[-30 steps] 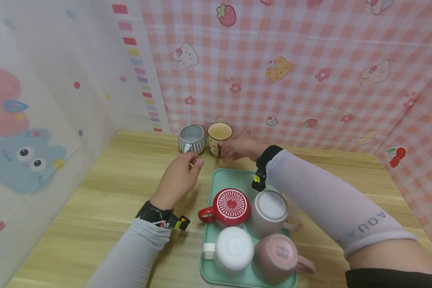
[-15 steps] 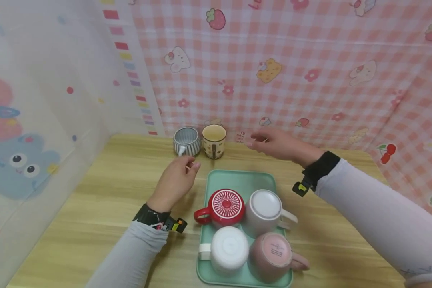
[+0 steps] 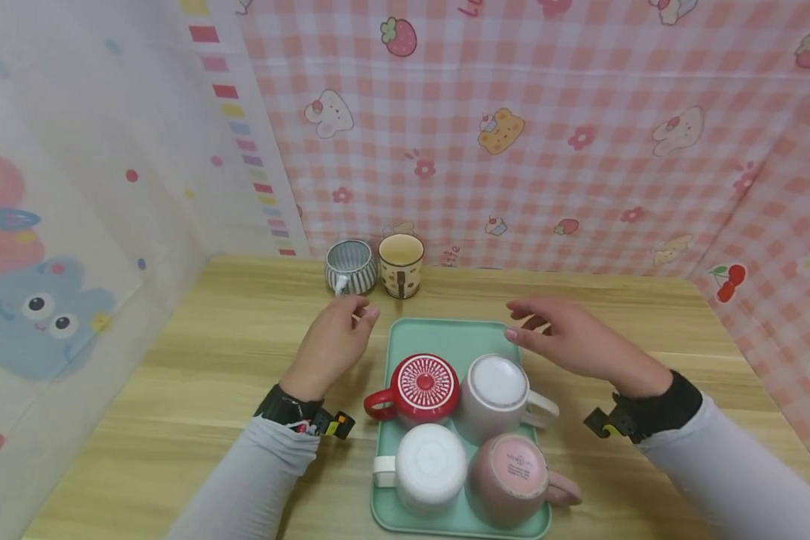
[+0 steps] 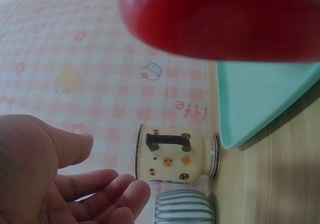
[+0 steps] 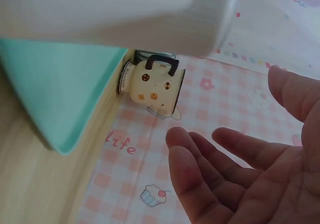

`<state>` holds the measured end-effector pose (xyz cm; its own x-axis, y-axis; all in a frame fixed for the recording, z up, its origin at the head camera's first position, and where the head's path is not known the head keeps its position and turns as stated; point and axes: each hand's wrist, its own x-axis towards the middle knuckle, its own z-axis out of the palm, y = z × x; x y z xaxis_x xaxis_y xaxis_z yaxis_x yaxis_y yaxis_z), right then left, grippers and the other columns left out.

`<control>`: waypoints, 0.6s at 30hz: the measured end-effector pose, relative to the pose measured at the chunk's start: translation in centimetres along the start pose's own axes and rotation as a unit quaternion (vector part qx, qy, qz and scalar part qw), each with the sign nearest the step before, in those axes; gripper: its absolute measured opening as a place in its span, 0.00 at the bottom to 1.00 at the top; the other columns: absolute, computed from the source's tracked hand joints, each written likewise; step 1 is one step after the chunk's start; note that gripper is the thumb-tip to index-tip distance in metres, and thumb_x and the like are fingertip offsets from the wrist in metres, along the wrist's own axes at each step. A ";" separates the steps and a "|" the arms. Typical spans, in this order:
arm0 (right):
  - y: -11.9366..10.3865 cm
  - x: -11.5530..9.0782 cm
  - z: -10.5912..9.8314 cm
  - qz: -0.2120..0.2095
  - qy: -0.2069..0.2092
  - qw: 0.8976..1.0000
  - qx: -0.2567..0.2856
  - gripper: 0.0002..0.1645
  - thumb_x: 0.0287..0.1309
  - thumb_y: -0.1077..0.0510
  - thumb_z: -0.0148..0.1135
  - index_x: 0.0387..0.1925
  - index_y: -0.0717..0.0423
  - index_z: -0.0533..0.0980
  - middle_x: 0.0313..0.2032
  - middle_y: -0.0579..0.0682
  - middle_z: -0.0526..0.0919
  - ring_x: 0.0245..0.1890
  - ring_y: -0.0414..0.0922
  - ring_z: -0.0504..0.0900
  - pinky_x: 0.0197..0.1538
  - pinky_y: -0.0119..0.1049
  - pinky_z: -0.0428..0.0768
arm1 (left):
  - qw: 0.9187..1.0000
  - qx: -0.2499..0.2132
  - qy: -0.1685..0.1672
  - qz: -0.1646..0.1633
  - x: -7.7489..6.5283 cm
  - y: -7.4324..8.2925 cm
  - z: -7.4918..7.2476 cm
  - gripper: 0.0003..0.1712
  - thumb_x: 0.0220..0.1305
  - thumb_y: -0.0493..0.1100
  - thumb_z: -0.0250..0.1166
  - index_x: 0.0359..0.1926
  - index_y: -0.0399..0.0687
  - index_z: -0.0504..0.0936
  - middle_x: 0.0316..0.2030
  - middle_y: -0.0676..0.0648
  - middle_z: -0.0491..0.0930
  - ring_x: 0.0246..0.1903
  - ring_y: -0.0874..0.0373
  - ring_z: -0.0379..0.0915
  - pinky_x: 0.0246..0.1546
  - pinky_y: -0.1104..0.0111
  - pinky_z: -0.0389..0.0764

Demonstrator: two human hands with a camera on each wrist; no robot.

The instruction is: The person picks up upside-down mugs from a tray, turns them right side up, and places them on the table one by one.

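My left hand (image 3: pixel 334 341), fingers loosely bent and holding nothing, hovers left of the green tray (image 3: pixel 448 334). Just beyond its fingertips stands a grey-and-white striped cup (image 3: pixel 351 268), upright with its handle toward me. Beside that cup is a cream mug (image 3: pixel 401 266) with brown spots and a dark handle, also upright. My right hand (image 3: pixel 577 337) is at the tray's far right corner, its fingers relaxed with nothing between them. Upside down on the tray are a red mug (image 3: pixel 424 386), a pale grey mug (image 3: pixel 498 394), a white mug (image 3: pixel 431 465) and a pink mug (image 3: pixel 513 480).
The wooden table (image 3: pixel 196 375) runs back to a pink checked cloth (image 3: pixel 547 172) and left to a white printed cloth (image 3: pixel 108 225). Handles of the tray's mugs stick out past its left and right rims.
My right hand has drawn away from the cream mug, to the right and back toward me. The cream mug's dark handle now faces me. The left hand has barely moved.
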<state>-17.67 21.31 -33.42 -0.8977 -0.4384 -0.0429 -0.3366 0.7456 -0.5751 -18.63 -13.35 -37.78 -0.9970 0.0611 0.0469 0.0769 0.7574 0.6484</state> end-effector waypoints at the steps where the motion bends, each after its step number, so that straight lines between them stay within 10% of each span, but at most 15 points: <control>1: 0.3 -0.5 0.3 -0.001 0.002 1.000 0.001 0.35 0.72 0.42 0.63 0.70 0.57 0.72 0.62 0.59 0.81 0.57 0.53 0.83 0.57 0.54 0.83 | 1.000 0.001 0.000 0.000 0.0 0.0 0.0 0.27 0.79 0.55 0.56 0.66 0.41 0.76 0.54 0.42 0.81 0.52 0.46 0.79 0.55 0.51 0.82; 18: 3.5 -4.9 2.9 -0.054 -0.070 0.995 0.053 0.23 0.68 0.42 0.67 0.59 0.45 0.80 0.48 0.39 0.86 0.47 0.35 0.84 0.47 0.31 0.83 | 1.000 0.011 -0.007 -0.005 0.2 -0.2 0.3 0.28 0.79 0.55 0.56 0.68 0.41 0.76 0.54 0.42 0.81 0.53 0.46 0.79 0.56 0.51 0.82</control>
<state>-13.64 24.60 -37.53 -0.8070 -0.5843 -0.0864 -0.3897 0.6367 -0.6655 -18.80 -13.24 -38.13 -0.9976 0.0617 0.0300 0.0667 0.7724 0.6316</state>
